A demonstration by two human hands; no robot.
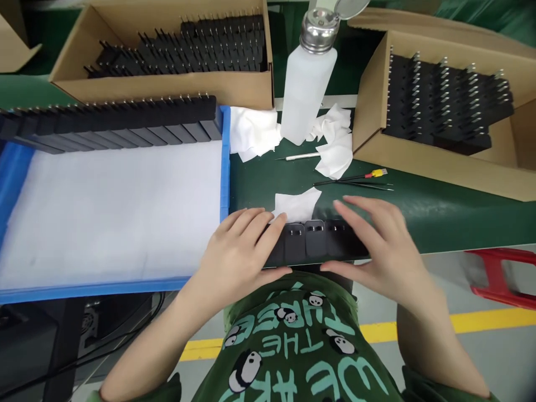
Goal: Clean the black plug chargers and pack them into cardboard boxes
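Note:
A short row of black power adapters (295, 245) with two-pin plugs lies along the near edge of the green table, some of it hidden by my hands. My left hand (243, 251) rests over the left end of the row, palm down, fingers stretched out and thumb apart. Around the right end is my right hand (377, 245), with thumb and fingers spread wide; it appears to hold nothing. Just beyond the row lies a white cloth piece (298, 205), close to my left fingertips.
A blue-edged tray (225, 167) at left bears a line of black adapters (125, 125) at its back. Cardboard boxes (167, 89) (452, 164) hold more. Between them stand a white pump bottle (307, 92), crumpled cloths (337, 148), tweezers (368, 185) and a yellow-tipped cable (374, 173).

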